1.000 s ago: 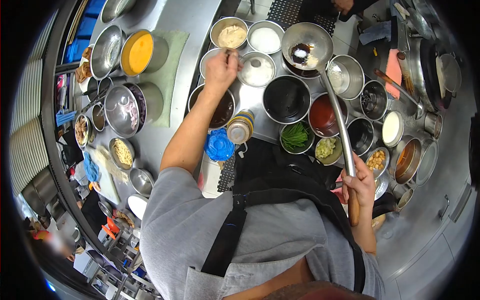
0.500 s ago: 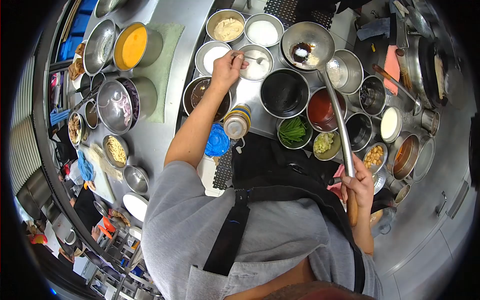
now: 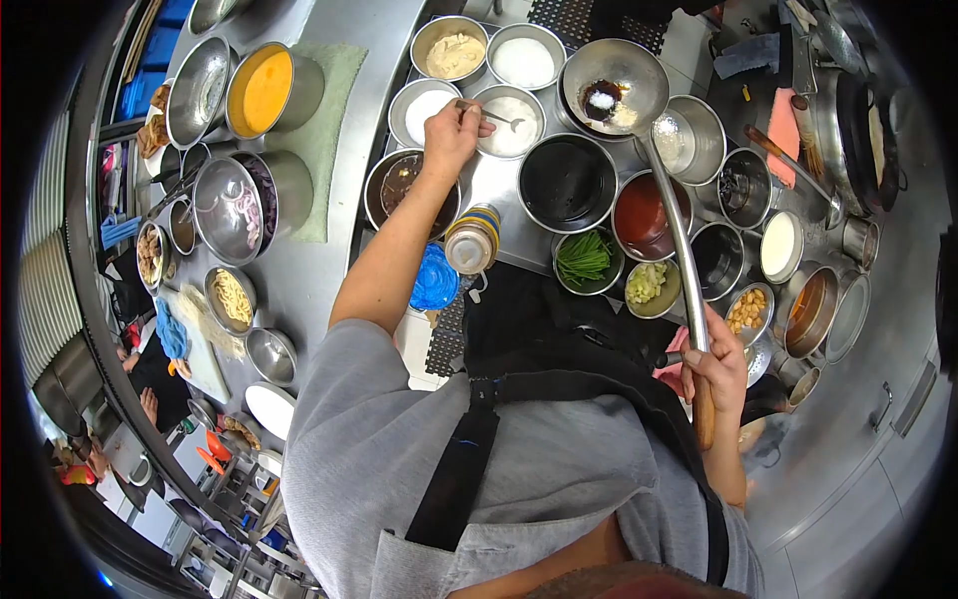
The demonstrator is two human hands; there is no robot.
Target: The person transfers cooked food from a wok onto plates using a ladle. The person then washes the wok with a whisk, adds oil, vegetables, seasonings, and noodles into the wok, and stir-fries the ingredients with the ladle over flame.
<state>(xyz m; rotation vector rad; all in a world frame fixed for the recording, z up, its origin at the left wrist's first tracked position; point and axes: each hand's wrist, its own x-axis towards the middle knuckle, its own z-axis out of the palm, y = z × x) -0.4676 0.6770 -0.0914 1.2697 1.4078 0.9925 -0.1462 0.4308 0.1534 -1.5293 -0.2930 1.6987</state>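
My left hand (image 3: 455,134) pinches a small spoon (image 3: 489,114), whose tip lies in a steel container of white granules (image 3: 512,143). My right hand (image 3: 717,369) is wrapped round the wooden handle end of a long ladle (image 3: 673,218). The ladle's wide bowl (image 3: 639,72) holds dark sauce with white and pale yellowish powder. It rests over a container at the back, whose contents are hidden. Left of the spoon stands another container of white powder (image 3: 423,110). Below my left hand is a pot of dark brown liquid (image 3: 397,182), partly covered by my forearm.
Around the ladle stand pots of black liquid (image 3: 567,184), red sauce (image 3: 647,215), cut green vegetables (image 3: 585,260) and pale chopped vegetables (image 3: 649,284). A bottle (image 3: 471,243) stands near my apron. On the left counter are bowls of orange liquid (image 3: 265,92) and sliced onion (image 3: 232,212).
Both my hands stay almost where they were, with the spoon shifting very slightly in the white granules. At far left, a co-worker's hand and dark clothing have moved.
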